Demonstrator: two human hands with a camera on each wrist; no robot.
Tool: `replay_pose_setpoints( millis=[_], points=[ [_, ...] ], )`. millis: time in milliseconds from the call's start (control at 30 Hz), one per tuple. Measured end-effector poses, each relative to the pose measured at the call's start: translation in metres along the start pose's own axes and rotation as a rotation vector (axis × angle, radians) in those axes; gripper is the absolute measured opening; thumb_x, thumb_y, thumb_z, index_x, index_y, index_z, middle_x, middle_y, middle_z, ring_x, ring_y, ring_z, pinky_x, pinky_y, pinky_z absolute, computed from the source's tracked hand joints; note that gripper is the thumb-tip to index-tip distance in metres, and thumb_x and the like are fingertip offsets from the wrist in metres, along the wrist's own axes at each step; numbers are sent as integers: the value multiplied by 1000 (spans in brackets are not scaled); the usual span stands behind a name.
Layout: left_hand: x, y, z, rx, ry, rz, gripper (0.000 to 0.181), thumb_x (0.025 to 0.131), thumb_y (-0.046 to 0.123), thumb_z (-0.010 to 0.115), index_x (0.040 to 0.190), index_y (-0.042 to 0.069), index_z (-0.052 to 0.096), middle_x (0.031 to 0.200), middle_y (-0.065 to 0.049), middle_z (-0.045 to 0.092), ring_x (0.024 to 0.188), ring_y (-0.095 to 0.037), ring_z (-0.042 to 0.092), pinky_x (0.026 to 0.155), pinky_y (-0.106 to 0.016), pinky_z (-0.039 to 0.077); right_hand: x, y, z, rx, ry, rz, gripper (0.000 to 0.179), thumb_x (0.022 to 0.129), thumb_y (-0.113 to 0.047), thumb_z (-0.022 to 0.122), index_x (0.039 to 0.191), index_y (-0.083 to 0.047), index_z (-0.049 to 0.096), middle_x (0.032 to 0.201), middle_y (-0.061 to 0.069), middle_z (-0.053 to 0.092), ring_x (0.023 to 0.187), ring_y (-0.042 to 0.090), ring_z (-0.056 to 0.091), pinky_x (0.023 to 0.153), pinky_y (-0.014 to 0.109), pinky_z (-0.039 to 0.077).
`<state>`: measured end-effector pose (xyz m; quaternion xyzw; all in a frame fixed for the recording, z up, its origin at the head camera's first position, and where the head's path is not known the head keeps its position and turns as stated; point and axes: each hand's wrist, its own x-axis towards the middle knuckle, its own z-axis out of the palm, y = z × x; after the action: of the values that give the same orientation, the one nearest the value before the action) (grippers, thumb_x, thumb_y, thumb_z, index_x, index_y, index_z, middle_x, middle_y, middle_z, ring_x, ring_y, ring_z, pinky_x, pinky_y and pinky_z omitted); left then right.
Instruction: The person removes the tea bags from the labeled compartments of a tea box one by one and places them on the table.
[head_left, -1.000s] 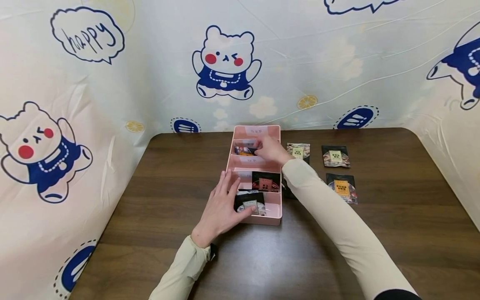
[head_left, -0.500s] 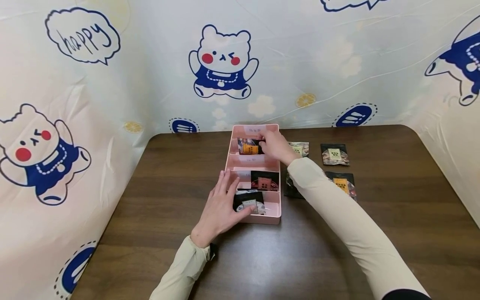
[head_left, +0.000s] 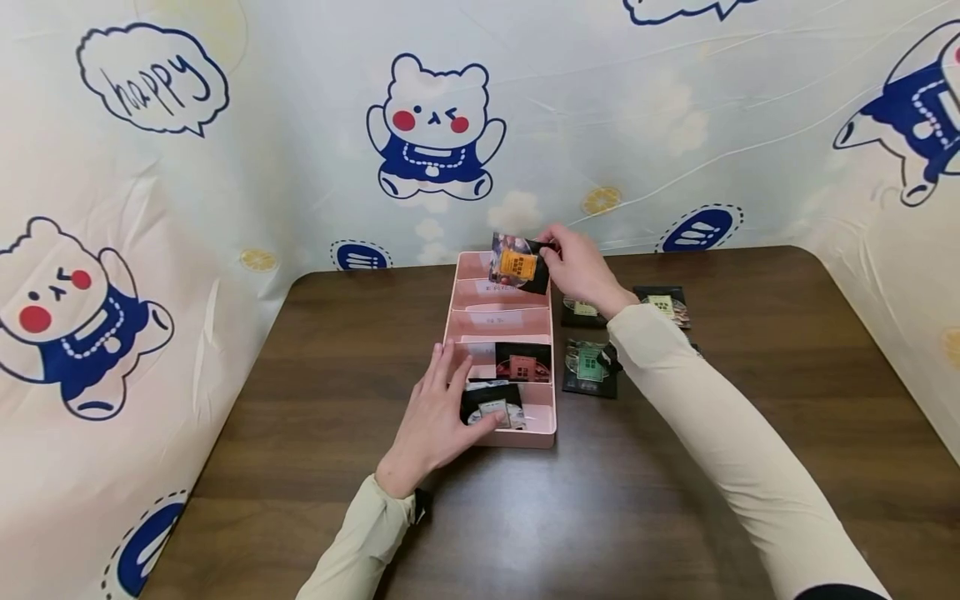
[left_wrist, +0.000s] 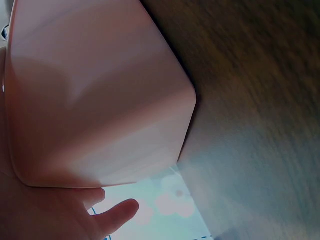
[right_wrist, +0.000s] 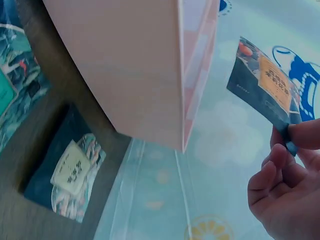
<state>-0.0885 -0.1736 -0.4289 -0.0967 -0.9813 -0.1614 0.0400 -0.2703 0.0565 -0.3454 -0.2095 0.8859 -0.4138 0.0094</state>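
My right hand [head_left: 581, 262] pinches a black tea sachet with an orange label [head_left: 517, 265] by its right side. It hangs over the far end of a pink divided box [head_left: 525, 440], overlapping the two farthest compartments in the head view. The right wrist view shows the sachet [right_wrist: 270, 82] between thumb and fingers, raised off the box. My left hand [head_left: 431, 421] rests at the box's near left rim, fingers stretched along the side and thumb over the front compartment. A white-labelled sachet [head_left: 492, 410] lies in that compartment, a red-labelled sachet [head_left: 522, 364] in the one behind.
Right of the box on the wooden table [head_left: 315, 358] lie a green-labelled sachet [head_left: 587, 367], a sachet with a yellowish label [head_left: 582, 312] and another pale-labelled sachet [head_left: 663, 305]. My right sleeve hides part of this area. A printed cloth [head_left: 300, 125] hangs behind the table.
My right hand has lifted the orange-labelled sachet out of the second compartment from the far end, up and toward the back. The left hand has stayed on the box.
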Motion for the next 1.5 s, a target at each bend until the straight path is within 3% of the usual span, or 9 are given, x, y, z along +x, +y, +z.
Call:
replay_pose_setpoints(
  millis=[200,367,733,1000,1100,1500],
  points=[
    [0,0,0,4,12,5,92,81,73,53,146,9,41,163,-11,13,151,-29,7,107,-60,33,-3,14,-16,55,60,57,25,100,-16,46,118,-3,56,116,17,62,91,28,58,75,38,46],
    [0,1,0,9,11,4,92,81,73,53,146,9,41,162,-12,14,151,-30,8,107,-60,33,-11,31,-30,54,89,120,25,98,-17,48,115,-1,57,112,19,62,95,30,58,78,39,46],
    [-1,1,-1,7,11,-2,92,82,73,52,147,9,41,162,-14,15,151,-31,9,106,-60,34,-31,75,-68,26,187,229,26,97,-19,53,111,2,59,110,25,64,93,28,55,73,32,41],
    [1,1,0,17,8,-2,92,82,74,51,146,9,41,162,-14,14,151,-31,9,106,-60,35,-52,112,-90,41,225,371,34,98,-23,54,118,5,56,115,26,62,78,7,53,65,18,42],
    [1,1,0,20,0,-6,92,82,74,50,147,10,40,162,-13,13,151,-30,7,106,-59,35,-62,126,-97,43,246,412,36,97,-24,54,119,5,56,108,20,63,71,0,51,60,16,43],
    [1,1,1,13,-12,-12,92,82,75,49,148,10,39,163,-10,11,152,-28,5,108,-59,32,-96,173,-116,68,287,580,47,97,-32,53,126,5,54,83,-8,60,71,3,55,61,21,44]
  ],
)
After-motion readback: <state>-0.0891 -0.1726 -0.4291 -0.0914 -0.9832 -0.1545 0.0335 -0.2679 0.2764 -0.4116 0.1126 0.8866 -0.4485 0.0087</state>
